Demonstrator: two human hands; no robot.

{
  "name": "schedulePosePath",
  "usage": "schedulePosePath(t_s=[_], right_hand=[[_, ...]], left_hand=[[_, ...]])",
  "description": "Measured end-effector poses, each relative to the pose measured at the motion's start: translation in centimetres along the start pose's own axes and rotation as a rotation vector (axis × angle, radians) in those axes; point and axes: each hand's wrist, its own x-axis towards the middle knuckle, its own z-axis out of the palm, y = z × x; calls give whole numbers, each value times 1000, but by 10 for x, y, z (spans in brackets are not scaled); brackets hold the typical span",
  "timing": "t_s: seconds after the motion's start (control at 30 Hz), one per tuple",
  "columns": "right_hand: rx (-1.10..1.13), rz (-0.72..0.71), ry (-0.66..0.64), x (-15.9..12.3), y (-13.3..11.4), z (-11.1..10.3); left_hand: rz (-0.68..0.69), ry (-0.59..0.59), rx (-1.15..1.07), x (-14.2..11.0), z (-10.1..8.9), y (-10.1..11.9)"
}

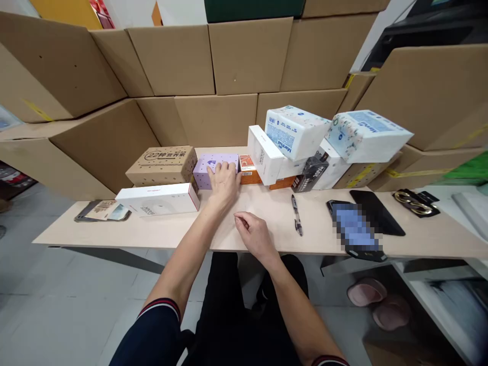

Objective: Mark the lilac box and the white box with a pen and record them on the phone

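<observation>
My left hand (pixel 224 182) reaches forward and lies on the front right of a purple dotted box (pixel 208 169) at the back of the light wooden table (pixel 267 231), its fingers spread over the box top. A small orange and white box (pixel 248 170) stands just right of that hand. My right hand (pixel 254 235) rests on the table nearer to me, fingers loosely curled, holding nothing. A long white box with a red end (pixel 158 199) lies left of my left arm, and a brown printed carton (pixel 163 164) stands behind it.
A black pen (pixel 296 214) lies right of my right hand. Further right are a phone (pixel 356 229), a dark flat pad (pixel 376 211) and a black and gold object (pixel 416 202). White boxes and tissue packs (pixel 295 130) pile at the back. Cardboard cartons (pixel 232 58) wall the table.
</observation>
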Motion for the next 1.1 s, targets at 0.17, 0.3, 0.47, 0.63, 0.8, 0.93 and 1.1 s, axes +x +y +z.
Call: schedulePosePath(t_s=[0.17, 0.3, 0.47, 0.63, 0.8, 0.93, 1.1], right_hand=[[22, 25, 80, 1, 2, 0], [35, 64, 185, 2, 5, 3], [27, 71, 392, 1, 10, 6], [75, 138, 529, 3, 14, -4], [178, 223, 295, 5, 9, -23], [137, 214, 245, -2, 4, -29], [136, 175, 251, -6, 5, -28]], left_hand=[[81, 12, -9, -16, -9, -6], [180, 113, -128, -47, -15, -12], [318, 240, -309, -86, -21, -15], [445, 213, -533, -110, -35, -27], [513, 119, -787, -122, -41, -38], [32, 298, -1025, -132, -27, -36], [-430, 69, -1102, -136, -12, -33]])
